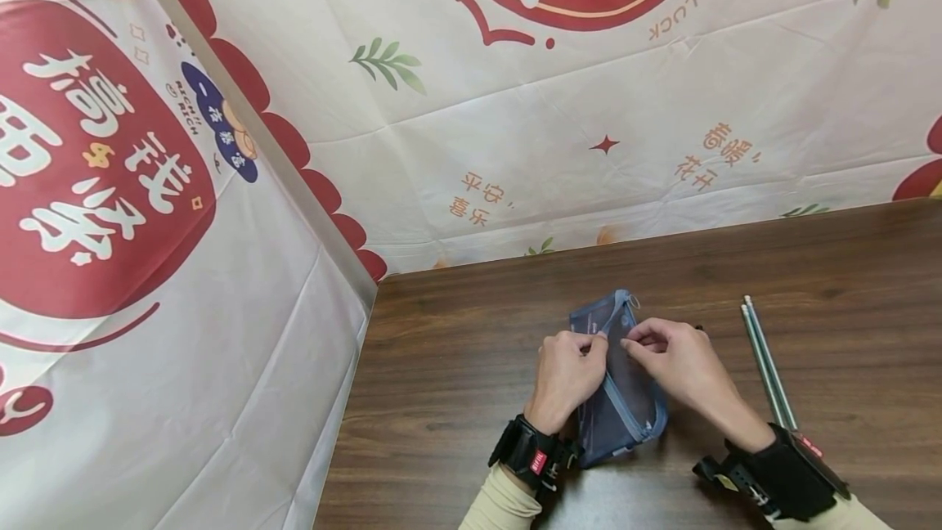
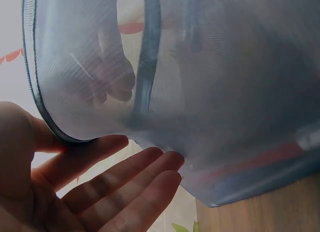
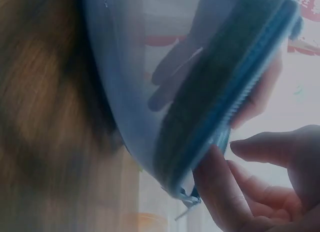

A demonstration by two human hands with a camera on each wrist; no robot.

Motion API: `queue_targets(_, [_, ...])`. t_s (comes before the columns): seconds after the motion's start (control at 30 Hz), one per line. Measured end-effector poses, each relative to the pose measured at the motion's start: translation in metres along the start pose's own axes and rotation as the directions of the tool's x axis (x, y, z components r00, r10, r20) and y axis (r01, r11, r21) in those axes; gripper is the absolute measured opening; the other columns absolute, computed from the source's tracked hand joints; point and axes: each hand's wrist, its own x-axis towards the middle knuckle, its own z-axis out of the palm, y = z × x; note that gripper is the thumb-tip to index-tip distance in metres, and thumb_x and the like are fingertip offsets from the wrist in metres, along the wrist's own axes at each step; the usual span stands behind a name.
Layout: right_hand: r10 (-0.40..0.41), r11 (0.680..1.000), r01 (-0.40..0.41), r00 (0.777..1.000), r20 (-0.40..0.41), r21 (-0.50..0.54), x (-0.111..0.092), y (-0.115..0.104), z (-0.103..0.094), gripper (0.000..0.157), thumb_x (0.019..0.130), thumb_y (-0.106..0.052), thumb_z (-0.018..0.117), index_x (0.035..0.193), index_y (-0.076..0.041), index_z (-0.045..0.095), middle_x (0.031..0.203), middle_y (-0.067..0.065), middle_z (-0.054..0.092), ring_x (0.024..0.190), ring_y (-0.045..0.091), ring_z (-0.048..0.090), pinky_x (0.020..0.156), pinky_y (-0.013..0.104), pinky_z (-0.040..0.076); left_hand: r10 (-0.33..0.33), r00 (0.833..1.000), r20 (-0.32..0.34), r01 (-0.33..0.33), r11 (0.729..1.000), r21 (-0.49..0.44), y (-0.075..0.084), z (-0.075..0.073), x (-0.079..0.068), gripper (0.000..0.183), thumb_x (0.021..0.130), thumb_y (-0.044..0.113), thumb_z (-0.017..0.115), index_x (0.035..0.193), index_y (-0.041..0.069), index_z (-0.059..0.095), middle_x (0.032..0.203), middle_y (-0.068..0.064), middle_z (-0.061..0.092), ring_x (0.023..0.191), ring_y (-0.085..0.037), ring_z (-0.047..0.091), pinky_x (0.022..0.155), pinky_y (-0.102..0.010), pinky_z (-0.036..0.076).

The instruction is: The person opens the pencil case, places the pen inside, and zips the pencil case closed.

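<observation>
While near two sticks, one pouch in the pinch of the left grip, right grip spread

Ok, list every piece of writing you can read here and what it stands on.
"搞", "钱", "紧": red emblem on the left cloth; another character is cut off.
"RICH!! RICH": left cloth, beside the emblem.
"LUCK": back cloth, upside down; the word before is cut off.
"平安喜乐": back cloth.
"春暖花开": back cloth.
Too small to read surely: blue badge, left wrist strap's label, pouch print.
</observation>
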Motion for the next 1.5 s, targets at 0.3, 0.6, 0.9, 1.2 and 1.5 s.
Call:
queue_targets(0.3, [-0.05, 0.998, 0.049, 0.998, -0.027, -0.041, 0.004, 0.007, -0.013, 0.008, 0.082, -0.013, 0.069, 0.083, -0.006, 0.069, 0.074, 0.008, 0.071, 0.064, 0.014, 0.064, 0.053, 0.031, 0.05, -0.022, 1.0, -0.009, 0.022, 1.0, -0.003, 0.0, -0.001, 0.001, 0.047, 0.091, 0.03, 0.055, 0.045, 0.02, 0.053, 0.04, 0.011, 0.035, 0.034, 0.0, 0.035, 0.034, -0.019, 0.024])
queue_targets(0.6, [-0.106, 0.99, 0.103, 0.994, -0.024, -0.098, 0.006, 0.011, -0.024, 0.005, 0.08, -0.012, 0.07, 0.082, -0.007, 0.07, 0.073, 0.006, 0.069, 0.064, 0.014, 0.058, 0.055, 0.033, 0.047, -0.008, 1.0, -0.011, 0.008, 1.0, -0.009, -0.002, 0.0, 0.001, 0.047, 0.092, 0.029, 0.054, 0.046, 0.02, 0.054, 0.038, 0.01, 0.032, 0.031, -0.003, 0.033, 0.034, -0.019, 0.023])
queue_targets(0.9, [-0.102, 0.988, 0.104, 0.994, 0.026, -0.117, 0.008, 0.016, -0.038, 0.006, 0.082, -0.012, 0.069, 0.084, -0.006, 0.07, 0.073, 0.005, 0.068, 0.064, 0.015, 0.057, 0.056, 0.035, 0.047, -0.01, 1.0, -0.013, 0.01, 1.0, -0.019, -0.002, -0.001, 0.0, 0.05, 0.092, 0.029, 0.054, 0.044, 0.018, 0.049, 0.038, 0.009, 0.03, 0.03, -0.003, 0.031, 0.033, -0.018, 0.021])
queue_targets(1.2, [-0.102, 0.984, 0.102, 0.995, 0.006, -0.144, 0.01, 0.024, -0.051, 0.009, 0.082, -0.014, 0.069, 0.084, -0.005, 0.07, 0.073, 0.006, 0.069, 0.065, 0.016, 0.059, 0.058, 0.037, 0.045, 0.029, 0.999, -0.02, -0.029, 0.999, -0.023, -0.003, -0.001, 0.0, 0.052, 0.093, 0.027, 0.054, 0.043, 0.018, 0.045, 0.036, 0.007, 0.026, 0.027, -0.005, 0.024, 0.032, -0.018, 0.017])
queue_targets(1.5, [-0.046, 0.981, 0.049, 0.999, 0.017, -0.185, 0.013, 0.031, -0.065, 0.018, 0.084, -0.022, 0.068, 0.088, -0.004, 0.07, 0.076, 0.007, 0.069, 0.067, 0.018, 0.06, 0.058, 0.036, 0.045, 0.028, 1.0, -0.006, -0.028, 0.998, -0.054, -0.004, -0.001, 0.0, 0.052, 0.094, 0.027, 0.053, 0.044, 0.017, 0.043, 0.037, 0.005, 0.026, 0.027, -0.006, 0.021, 0.032, -0.017, 0.015])
